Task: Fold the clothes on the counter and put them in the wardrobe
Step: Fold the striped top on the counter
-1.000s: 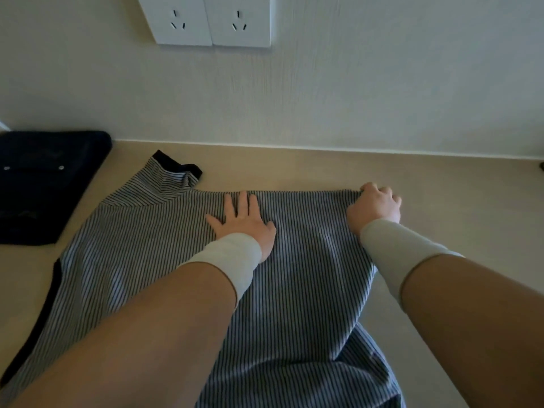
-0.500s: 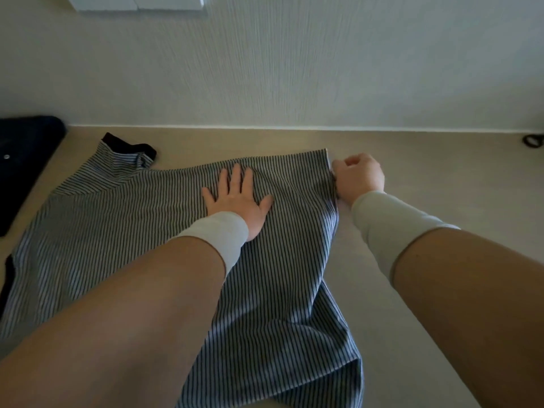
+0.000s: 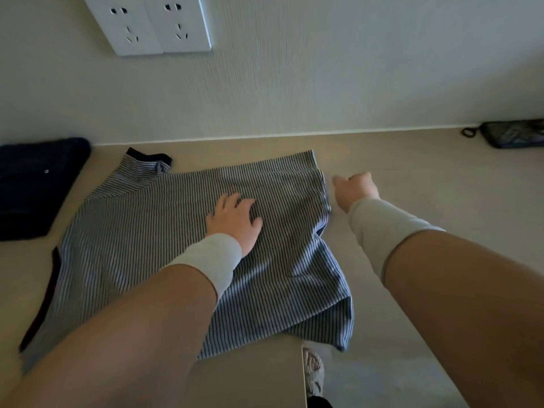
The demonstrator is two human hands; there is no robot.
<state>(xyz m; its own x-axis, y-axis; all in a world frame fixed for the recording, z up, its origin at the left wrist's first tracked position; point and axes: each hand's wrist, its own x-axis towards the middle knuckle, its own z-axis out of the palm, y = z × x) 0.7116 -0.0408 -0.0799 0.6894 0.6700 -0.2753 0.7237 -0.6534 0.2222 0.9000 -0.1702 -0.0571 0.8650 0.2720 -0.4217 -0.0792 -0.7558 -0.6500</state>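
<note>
A grey-and-black striped shirt (image 3: pixel 164 231) with dark trim lies spread on the beige counter (image 3: pixel 426 184); its lower right part hangs over the counter's front edge. My left hand (image 3: pixel 232 222) lies flat on the middle of the shirt, fingers spread. My right hand (image 3: pixel 354 188) rests on the bare counter just right of the shirt's folded right edge. Its fingers are curled with nothing visible in them, and the hand is blurred.
A folded dark navy garment (image 3: pixel 38 184) lies at the left against the wall. A black pouch (image 3: pixel 515 136) sits at the far right. Two white wall sockets (image 3: pixel 153 25) are above. A slippered foot (image 3: pixel 313 369) shows below the counter's front edge.
My right hand drew the shirt's right edge leftward, and now sits beside that edge on the counter. My left hand stayed pressed on the shirt.
</note>
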